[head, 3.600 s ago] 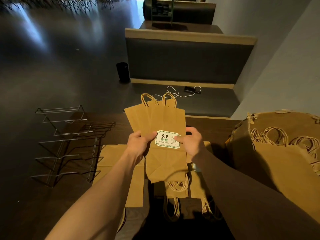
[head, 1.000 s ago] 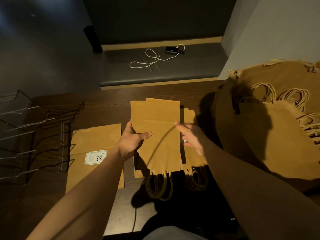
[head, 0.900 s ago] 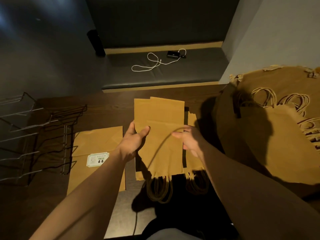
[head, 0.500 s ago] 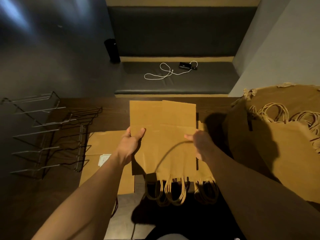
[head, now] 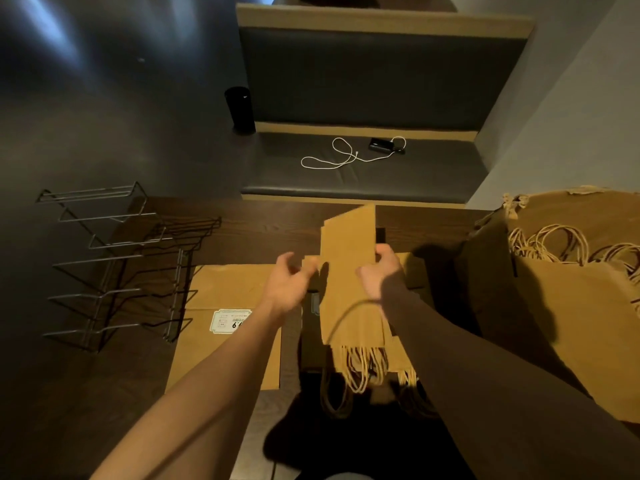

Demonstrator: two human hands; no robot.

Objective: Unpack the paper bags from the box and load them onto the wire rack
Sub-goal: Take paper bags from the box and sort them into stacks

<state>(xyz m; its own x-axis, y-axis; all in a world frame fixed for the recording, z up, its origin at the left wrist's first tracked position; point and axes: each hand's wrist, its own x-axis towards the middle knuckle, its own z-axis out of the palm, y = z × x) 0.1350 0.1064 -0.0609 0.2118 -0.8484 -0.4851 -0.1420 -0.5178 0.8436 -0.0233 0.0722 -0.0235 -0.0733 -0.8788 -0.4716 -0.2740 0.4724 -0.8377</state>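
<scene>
While our right hand (head: 379, 273) is pinching the right edge of a small bundle of paper bags (head: 349, 282) above the worktop (head: 263, 233), our left hand (head: 289, 284) is curling loosely at its left edge; whether it is gripping we cannot tell. We should be squaring the edges before carrying the bundle left to the wire rack (head: 114, 265). The bags are thin, flat kraft paper with twisted cord handles hanging toward us. More are waiting in the box (head: 568, 306) at right.
</scene>
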